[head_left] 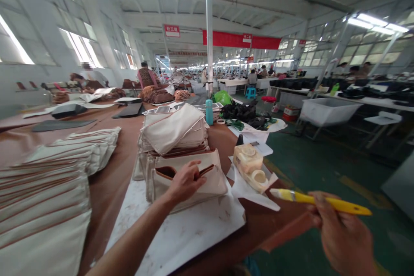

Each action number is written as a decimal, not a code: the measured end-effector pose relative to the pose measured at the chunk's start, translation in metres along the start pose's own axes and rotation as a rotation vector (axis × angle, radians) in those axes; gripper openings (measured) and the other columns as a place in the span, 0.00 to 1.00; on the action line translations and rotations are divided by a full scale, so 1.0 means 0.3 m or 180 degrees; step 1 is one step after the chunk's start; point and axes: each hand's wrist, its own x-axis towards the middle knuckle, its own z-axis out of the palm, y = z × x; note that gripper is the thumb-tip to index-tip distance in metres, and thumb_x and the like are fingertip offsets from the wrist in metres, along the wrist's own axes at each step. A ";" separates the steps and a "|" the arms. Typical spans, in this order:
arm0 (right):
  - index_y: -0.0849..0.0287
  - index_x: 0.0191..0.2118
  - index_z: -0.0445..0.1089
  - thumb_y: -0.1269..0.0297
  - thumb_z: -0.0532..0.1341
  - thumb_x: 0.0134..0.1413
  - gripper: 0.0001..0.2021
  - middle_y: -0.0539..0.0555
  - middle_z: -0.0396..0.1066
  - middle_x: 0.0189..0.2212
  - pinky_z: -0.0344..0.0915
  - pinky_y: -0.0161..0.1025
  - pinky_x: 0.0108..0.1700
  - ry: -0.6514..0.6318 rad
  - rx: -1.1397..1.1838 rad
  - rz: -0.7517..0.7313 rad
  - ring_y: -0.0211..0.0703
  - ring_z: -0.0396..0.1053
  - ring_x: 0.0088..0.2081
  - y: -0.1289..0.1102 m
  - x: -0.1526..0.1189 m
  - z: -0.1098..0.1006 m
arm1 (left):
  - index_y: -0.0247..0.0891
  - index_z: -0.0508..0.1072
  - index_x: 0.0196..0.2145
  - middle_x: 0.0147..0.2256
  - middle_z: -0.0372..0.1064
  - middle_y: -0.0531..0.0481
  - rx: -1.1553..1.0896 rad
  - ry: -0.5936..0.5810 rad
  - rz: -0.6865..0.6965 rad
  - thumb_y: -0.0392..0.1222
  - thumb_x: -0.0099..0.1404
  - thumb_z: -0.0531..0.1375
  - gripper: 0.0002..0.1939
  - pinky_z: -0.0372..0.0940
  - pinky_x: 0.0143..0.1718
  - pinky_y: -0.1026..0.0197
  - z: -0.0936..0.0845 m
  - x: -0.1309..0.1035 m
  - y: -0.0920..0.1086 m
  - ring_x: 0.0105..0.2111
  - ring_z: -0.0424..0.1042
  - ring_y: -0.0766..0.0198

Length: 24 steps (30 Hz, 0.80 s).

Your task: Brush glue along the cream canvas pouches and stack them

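My left hand [187,181] rests on a cream fabric piece [210,177] with a brown-edged opening, its fingers bent at the slit. That piece leans against a stack of similar cream pieces [174,131] with brown edges. Over at the right, my right hand [339,224] is closed around the yellow handle of a brush [300,197], whose pale bristles point left. Left of the bristles, a glue-stained container [248,158] and a round pot [259,177] sit on white paper. Beneath the front piece lies a smudged white sheet [194,237].
A long row of overlapping cream pieces [64,181] covers the table's left side. Behind the stack stand a teal bottle [209,112], a tape roll [221,121] and black bags [246,112]. The table's right edge borders a green floor [297,155]. People work farther back.
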 end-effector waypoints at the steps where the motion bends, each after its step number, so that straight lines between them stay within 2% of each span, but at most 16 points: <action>1: 0.61 0.43 0.72 0.39 0.57 0.62 0.26 0.53 0.69 0.24 0.63 0.36 0.22 -0.0135 -0.0165 -0.0046 0.45 0.67 0.22 0.006 0.035 0.018 | 0.39 0.66 0.25 0.44 0.74 0.47 0.0008 -0.0239 -0.0082 0.46 0.62 0.61 0.12 0.63 0.40 0.61 -0.006 0.024 -0.007 0.41 0.72 0.59; 3: 0.60 0.42 0.72 0.39 0.54 0.64 0.26 0.53 0.69 0.23 0.62 0.36 0.23 -0.0450 -0.0534 -0.0285 0.45 0.67 0.22 0.032 0.103 0.065 | 0.40 0.66 0.24 0.30 0.72 0.51 0.0099 -0.0492 -0.0223 0.52 0.65 0.57 0.17 0.58 0.31 0.63 -0.008 0.071 -0.021 0.30 0.71 0.62; 5: 0.60 0.41 0.72 0.41 0.52 0.64 0.25 0.54 0.70 0.24 0.63 0.38 0.26 -0.0654 -0.0720 -0.0512 0.46 0.68 0.24 0.068 0.159 0.126 | 0.40 0.66 0.24 0.23 0.67 0.53 0.0189 -0.0444 -0.0331 0.57 0.68 0.52 0.21 0.53 0.27 0.63 0.002 0.105 -0.028 0.25 0.67 0.63; 9: 0.60 0.40 0.73 0.43 0.52 0.63 0.24 0.57 0.73 0.30 0.65 0.40 0.33 -0.0966 -0.0804 -0.0717 0.52 0.72 0.31 0.142 0.221 0.263 | 0.40 0.65 0.28 0.26 0.68 0.51 0.0453 -0.0209 -0.0567 0.57 0.70 0.50 0.20 0.49 0.27 0.63 0.028 0.115 -0.003 0.28 0.68 0.60; 12: 0.58 0.37 0.74 0.44 0.54 0.61 0.22 0.57 0.74 0.30 0.65 0.42 0.36 -0.1220 -0.0879 -0.0812 0.54 0.72 0.32 0.182 0.245 0.327 | 0.41 0.65 0.30 0.29 0.71 0.50 0.0893 -0.0046 -0.0565 0.53 0.71 0.51 0.16 0.48 0.27 0.62 0.021 0.086 0.045 0.30 0.70 0.59; 14: 0.58 0.37 0.74 0.45 0.54 0.62 0.21 0.56 0.74 0.30 0.65 0.42 0.36 -0.1282 -0.0920 -0.0839 0.54 0.73 0.32 0.196 0.257 0.333 | 0.41 0.65 0.31 0.31 0.72 0.49 0.1121 0.0104 -0.0386 0.51 0.71 0.52 0.14 0.50 0.27 0.62 0.008 0.060 0.078 0.32 0.71 0.59; 17: 0.59 0.41 0.73 0.46 0.51 0.65 0.22 0.57 0.74 0.31 0.66 0.42 0.37 -0.1211 -0.0947 -0.0880 0.54 0.73 0.33 0.197 0.261 0.299 | 0.41 0.64 0.31 0.32 0.72 0.48 0.1157 0.0252 -0.0158 0.50 0.71 0.53 0.13 0.52 0.29 0.62 -0.007 0.020 0.116 0.33 0.72 0.59; 19: 0.59 0.42 0.73 0.47 0.51 0.66 0.21 0.58 0.74 0.34 0.67 0.43 0.40 -0.1238 -0.0928 -0.0962 0.54 0.73 0.36 0.188 0.246 0.266 | 0.42 0.65 0.33 0.32 0.73 0.49 0.1076 0.0205 -0.0233 0.51 0.71 0.54 0.12 0.52 0.29 0.62 -0.008 0.000 0.133 0.33 0.73 0.58; 21: 0.58 0.42 0.73 0.49 0.52 0.65 0.19 0.59 0.74 0.39 0.66 0.45 0.46 -0.1384 -0.0881 -0.1094 0.55 0.72 0.40 0.176 0.217 0.234 | 0.42 0.67 0.40 0.32 0.75 0.50 0.0931 0.0113 -0.0454 0.50 0.70 0.56 0.09 0.52 0.29 0.62 -0.005 -0.016 0.145 0.33 0.75 0.57; 24: 0.56 0.44 0.73 0.51 0.54 0.64 0.16 0.58 0.73 0.44 0.64 0.46 0.51 -0.1684 -0.0791 -0.1282 0.54 0.71 0.46 0.168 0.169 0.190 | 0.44 0.68 0.47 0.35 0.77 0.49 0.0643 -0.0050 -0.0513 0.46 0.68 0.59 0.11 0.54 0.30 0.62 -0.010 -0.038 0.153 0.36 0.76 0.55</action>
